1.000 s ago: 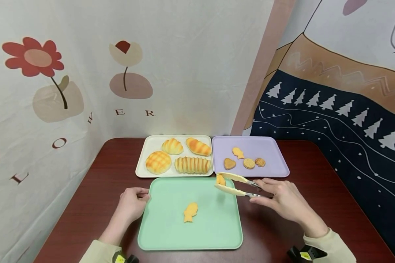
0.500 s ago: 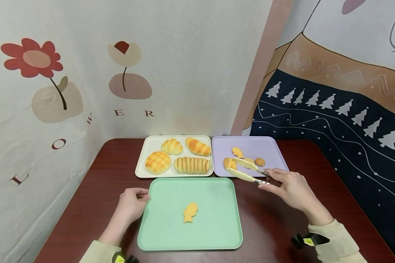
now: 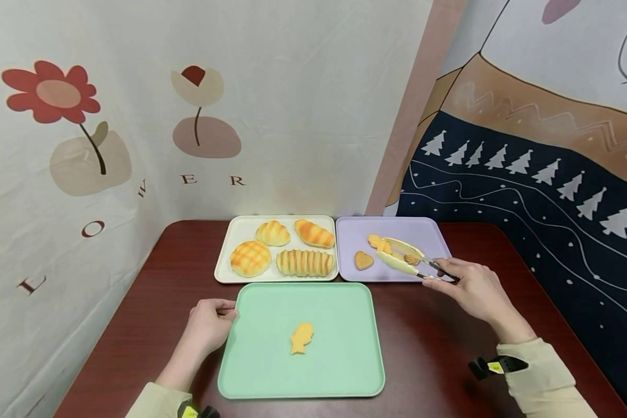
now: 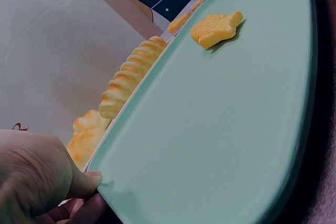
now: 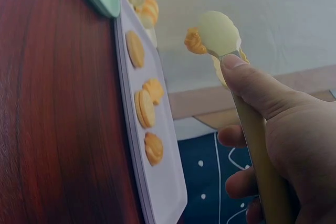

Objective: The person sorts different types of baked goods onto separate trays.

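Note:
My left hand [image 3: 211,322] pinches the left edge of a green tray [image 3: 345,366], with the thumb [image 4: 92,178] on top of the rim. One fish-shaped cookie [image 3: 302,338] lies near the tray's middle. In my right hand [image 3: 472,290] is a pair of cream-tipped tongs [image 3: 397,264], its tips over the purple tray [image 3: 425,232]. A small golden-orange cookie [image 5: 194,41] sits between the tips, held above the tray in the right wrist view. Below it on the purple tray are a heart cookie [image 3: 363,260], a round cookie [image 5: 145,108], a swirl cookie [image 5: 153,149] and a fish cookie [image 5: 153,90].
Left of the purple tray, a white tray [image 3: 224,268] carries several breads, among them a round crisscrossed bun [image 3: 251,259] and a ridged loaf [image 3: 305,263]. All three trays stand close together on a dark red wooden table [image 3: 423,360]. A printed cloth [image 3: 303,116] hangs behind it.
My right hand has carried the tongs and the cookie from above the green tray's upper right corner, rightward and away, to over the purple tray. My left hand has stayed put.

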Demonstrator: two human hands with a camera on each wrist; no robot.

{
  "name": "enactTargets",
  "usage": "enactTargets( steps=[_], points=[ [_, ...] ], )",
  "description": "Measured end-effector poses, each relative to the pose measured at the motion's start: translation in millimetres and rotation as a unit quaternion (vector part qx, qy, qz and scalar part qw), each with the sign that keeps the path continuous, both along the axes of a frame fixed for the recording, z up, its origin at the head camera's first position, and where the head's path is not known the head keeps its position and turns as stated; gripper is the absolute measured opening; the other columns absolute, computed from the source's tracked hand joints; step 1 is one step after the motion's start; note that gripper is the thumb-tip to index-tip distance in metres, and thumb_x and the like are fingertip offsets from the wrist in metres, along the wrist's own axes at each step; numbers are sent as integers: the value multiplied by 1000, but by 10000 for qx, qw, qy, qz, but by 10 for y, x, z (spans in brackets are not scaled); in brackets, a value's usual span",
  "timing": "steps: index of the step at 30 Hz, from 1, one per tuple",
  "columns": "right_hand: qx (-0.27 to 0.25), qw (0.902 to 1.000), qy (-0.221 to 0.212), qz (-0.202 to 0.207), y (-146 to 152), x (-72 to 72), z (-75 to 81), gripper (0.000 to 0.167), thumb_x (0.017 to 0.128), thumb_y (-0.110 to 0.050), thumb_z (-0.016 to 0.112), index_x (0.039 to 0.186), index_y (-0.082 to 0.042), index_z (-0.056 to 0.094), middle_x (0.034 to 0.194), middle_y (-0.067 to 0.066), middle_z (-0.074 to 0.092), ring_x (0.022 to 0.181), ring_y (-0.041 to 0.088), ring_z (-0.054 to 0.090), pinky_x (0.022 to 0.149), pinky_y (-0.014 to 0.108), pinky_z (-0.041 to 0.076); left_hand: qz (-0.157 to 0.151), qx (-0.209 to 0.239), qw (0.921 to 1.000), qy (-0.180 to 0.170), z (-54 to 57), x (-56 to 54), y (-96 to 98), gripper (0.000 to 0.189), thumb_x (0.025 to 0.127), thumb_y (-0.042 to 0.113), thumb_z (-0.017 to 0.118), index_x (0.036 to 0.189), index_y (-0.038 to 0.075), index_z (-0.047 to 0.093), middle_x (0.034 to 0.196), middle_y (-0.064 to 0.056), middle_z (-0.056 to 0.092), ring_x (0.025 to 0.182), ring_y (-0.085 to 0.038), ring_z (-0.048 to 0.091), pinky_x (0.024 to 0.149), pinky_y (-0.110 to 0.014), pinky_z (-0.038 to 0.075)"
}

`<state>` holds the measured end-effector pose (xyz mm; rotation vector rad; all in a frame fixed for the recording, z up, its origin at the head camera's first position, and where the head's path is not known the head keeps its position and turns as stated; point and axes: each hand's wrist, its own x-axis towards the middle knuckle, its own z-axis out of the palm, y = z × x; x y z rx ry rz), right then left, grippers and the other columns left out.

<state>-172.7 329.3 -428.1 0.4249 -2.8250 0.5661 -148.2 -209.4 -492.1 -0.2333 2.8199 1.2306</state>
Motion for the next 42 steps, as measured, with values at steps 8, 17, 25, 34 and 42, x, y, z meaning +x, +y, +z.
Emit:
enactTargets(
  steps=[8, 17, 25, 34, 42],
  points=[
    [99, 9995, -172, -252, 120, -82, -13, 74, 94, -57, 76, 137, 3, 69, 135, 33, 63, 101, 40, 64, 82, 60, 54, -6, 0, 10000, -15, 0, -2, -5, 24, 98, 5, 70, 118, -6, 76, 98, -7, 76, 86, -22, 71, 68, -34, 56],
    [146, 9981, -394, -447, 239, -183, -40, 81, 95, -62, 73, 140, 5, 65, 139, 35, 59, 120, 51, 61, 91, 68, 51, -25, 9, 10000, -2, 0, -2, -11, 24, 98, 5, 69, 118, -6, 77, 97, -6, 76, 85, -21, 70, 67, -34, 55],
    [209, 9961, -592, -626, 337, -299, -110, 87, 94, -68, 68, 142, 5, 63, 141, 34, 58, 105, 41, 61, 79, 54, 52, -18, -17, 10000, -6, 4, 0, -9, 24, 98, 5, 69, 118, -6, 77, 97, -6, 75, 85, -21, 70, 67, -34, 55],
    [175, 9926, -918, -771, 390, -397, -152, 97, 92, -75, 64, 146, 6, 59, 144, 34, 55, 113, 44, 59, 94, 67, 48, 3, 13, 10000, -11, 13, 2, 0, 24, 98, 6, 70, 118, -6, 77, 98, -7, 76, 86, -21, 70, 68, -34, 56],
    [120, 9917, -954, -855, 421, -448, -224, 88, 94, -64, 71, 145, 7, 59, 140, 32, 60, 91, 32, 56, 64, 42, 44, 12, 12, 10000, 18, 17, 12, 6, 23, 98, 5, 70, 117, -6, 77, 96, -6, 76, 85, -21, 71, 67, -34, 56]
  ],
)
